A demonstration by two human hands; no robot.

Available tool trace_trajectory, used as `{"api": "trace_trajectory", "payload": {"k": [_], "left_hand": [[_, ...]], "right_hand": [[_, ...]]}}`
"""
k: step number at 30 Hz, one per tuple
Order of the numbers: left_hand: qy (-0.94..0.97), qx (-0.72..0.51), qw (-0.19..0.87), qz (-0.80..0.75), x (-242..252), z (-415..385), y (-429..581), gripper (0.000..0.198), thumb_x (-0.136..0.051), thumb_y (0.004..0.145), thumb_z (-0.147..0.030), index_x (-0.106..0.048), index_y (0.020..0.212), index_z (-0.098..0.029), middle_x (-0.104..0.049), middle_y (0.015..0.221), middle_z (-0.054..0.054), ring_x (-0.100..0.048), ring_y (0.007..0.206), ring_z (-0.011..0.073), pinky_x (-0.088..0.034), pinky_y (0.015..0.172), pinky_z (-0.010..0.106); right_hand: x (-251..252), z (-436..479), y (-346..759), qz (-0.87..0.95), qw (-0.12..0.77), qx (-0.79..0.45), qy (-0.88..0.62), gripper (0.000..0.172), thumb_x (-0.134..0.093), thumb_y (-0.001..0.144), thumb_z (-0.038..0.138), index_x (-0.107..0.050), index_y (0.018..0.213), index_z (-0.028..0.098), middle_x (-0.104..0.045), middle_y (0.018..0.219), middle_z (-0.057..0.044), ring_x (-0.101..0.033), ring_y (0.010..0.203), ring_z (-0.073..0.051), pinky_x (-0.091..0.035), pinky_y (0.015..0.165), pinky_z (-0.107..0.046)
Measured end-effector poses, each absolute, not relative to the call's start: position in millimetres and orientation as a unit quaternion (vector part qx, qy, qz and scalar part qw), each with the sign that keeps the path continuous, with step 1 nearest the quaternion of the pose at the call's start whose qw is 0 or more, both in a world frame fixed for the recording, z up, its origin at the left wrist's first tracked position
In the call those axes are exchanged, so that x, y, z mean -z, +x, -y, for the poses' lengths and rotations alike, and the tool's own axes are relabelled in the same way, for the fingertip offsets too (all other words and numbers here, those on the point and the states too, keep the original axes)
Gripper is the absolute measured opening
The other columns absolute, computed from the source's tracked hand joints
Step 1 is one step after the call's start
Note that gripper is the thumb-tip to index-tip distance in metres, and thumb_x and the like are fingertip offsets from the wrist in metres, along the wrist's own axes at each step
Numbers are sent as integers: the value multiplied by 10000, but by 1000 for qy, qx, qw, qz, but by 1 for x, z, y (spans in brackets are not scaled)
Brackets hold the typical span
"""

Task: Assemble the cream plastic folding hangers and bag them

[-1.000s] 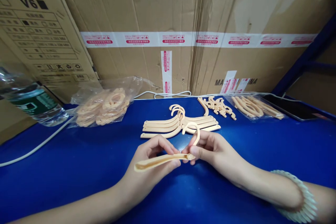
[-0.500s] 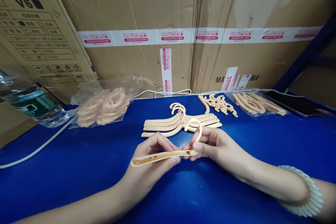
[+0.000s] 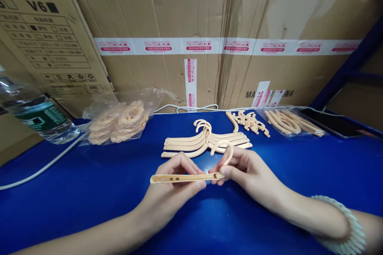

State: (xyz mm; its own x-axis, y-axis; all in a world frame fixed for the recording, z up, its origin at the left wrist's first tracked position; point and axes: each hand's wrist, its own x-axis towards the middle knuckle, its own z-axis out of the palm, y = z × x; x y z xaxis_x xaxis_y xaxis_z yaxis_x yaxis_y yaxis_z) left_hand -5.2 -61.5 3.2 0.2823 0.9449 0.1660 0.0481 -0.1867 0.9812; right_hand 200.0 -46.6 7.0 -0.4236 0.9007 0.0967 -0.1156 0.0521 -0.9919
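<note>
My left hand (image 3: 176, 179) is closed around a beige plastic hanger arm (image 3: 185, 177), whose hollow underside with small slots faces me. At the arm's right end, my right hand (image 3: 242, 167) pinches a curved beige hanger hook (image 3: 231, 152). Hook and arm end touch between my fingertips; whether they are locked together cannot be seen. Just beyond my hands lie several similar hangers (image 3: 185, 143) with hooks, stacked side by side on the blue table (image 3: 119, 191). A loose pile of small beige hooks (image 3: 251, 121) lies behind them, with a single hanger arm (image 3: 231, 121) beside it.
At the left stand a water bottle (image 3: 44, 115) and a clear bag of round beige parts (image 3: 119, 121). Another bag of curved parts (image 3: 287, 121) and a dark flat device (image 3: 335, 123) lie at right. A white cable (image 3: 44, 173) crosses the table; cardboard boxes (image 3: 155, 75) rise behind.
The hanger arm's left end has risen slightly, so it lies more level. The hook has tilted a little lower and to the right. Both hands keep their hold.
</note>
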Motion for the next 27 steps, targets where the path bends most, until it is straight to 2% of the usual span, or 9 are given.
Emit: {"api": "trace_trajectory", "payload": {"k": [17,27], "left_hand": [[634,-439,482,-417,-4,61,-5,217,-748,776,-284,-574,697,-182,-600,750,-13,-611,735,148,-467,636,233],[618,-438,513,-404,-4,63,-3,187,-734,769,-250,-568,712,-188,-591,756,-24,-621,723,140,-496,660,242]], "right_hand": [[-8,50,197,595,447,-578,-335,105,-678,787,167,-583,742,164,-722,704,-20,-641,606,-100,-541,633,-204],[-6,50,200,608,435,-573,-336,91,-672,784,165,-592,740,169,-704,692,-15,-633,630,-111,-525,643,-216]]}}
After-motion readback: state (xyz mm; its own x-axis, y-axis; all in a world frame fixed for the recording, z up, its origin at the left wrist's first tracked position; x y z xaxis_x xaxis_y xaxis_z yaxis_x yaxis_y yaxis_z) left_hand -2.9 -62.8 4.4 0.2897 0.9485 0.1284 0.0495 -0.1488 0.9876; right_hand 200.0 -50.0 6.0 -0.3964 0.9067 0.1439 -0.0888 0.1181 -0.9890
